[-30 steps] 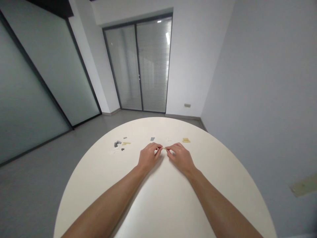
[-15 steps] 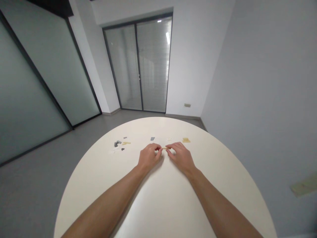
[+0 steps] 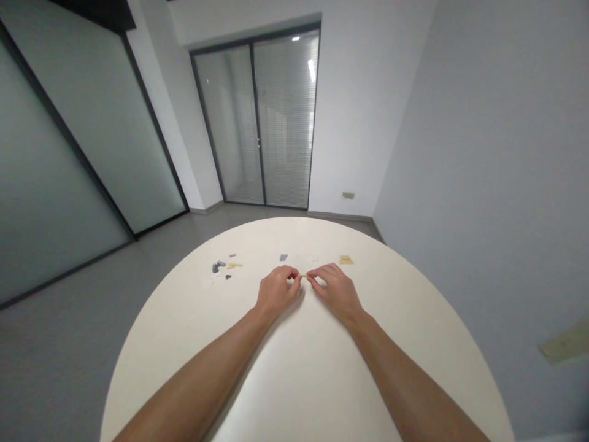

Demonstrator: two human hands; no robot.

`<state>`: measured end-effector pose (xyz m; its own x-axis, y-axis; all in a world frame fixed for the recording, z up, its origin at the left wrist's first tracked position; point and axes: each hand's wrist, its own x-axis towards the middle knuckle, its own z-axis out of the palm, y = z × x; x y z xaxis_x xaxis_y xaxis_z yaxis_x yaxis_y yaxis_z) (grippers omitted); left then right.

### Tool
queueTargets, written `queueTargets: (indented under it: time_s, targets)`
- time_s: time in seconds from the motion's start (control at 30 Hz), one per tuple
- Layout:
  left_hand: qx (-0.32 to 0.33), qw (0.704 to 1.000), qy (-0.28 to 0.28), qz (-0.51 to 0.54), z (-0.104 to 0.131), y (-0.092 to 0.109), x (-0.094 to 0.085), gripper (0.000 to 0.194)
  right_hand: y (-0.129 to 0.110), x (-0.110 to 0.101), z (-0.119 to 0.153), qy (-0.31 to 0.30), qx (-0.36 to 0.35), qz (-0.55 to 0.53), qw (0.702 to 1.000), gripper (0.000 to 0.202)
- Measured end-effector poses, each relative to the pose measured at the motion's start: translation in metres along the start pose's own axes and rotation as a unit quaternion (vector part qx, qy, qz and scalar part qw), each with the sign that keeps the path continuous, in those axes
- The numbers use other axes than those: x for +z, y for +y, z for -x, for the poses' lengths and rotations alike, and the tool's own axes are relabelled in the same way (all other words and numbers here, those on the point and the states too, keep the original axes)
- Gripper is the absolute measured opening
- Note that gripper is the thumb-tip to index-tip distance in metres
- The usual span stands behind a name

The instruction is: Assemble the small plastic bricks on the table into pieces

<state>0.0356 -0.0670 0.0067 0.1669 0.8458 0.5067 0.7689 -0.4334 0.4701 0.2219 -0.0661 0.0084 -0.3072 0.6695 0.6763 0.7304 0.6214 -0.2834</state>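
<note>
My left hand and my right hand meet near the middle of the white round table. Between their fingertips is a small tan strip, pinched at its left end by my left hand and at its right end by my right hand. Both hands are closed on it, and the fingers hide its ends. Just beyond them lie a flat grey piece and some small white pieces. Tan flat pieces rest beyond my right hand.
On the table's left side is a loose group of dark grey pieces, tan strips, white bits and a small black piece. A small grey piece lies behind them. Walls and a glass door stand beyond the table.
My right fingertips have shifted slightly left along the tan strip, so less of it shows between the hands. My left hand and the pieces on the table look the same.
</note>
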Motion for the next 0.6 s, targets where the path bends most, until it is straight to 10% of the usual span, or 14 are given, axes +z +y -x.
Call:
queueTargets:
  time_s: [0.6]
  targets:
    - [0.061,0.998,0.016,0.014,-0.0006,-0.0057,0.0032,0.011,0.0023,0.0025,0.0,-0.013,-0.009,0.023,1.0,0.015]
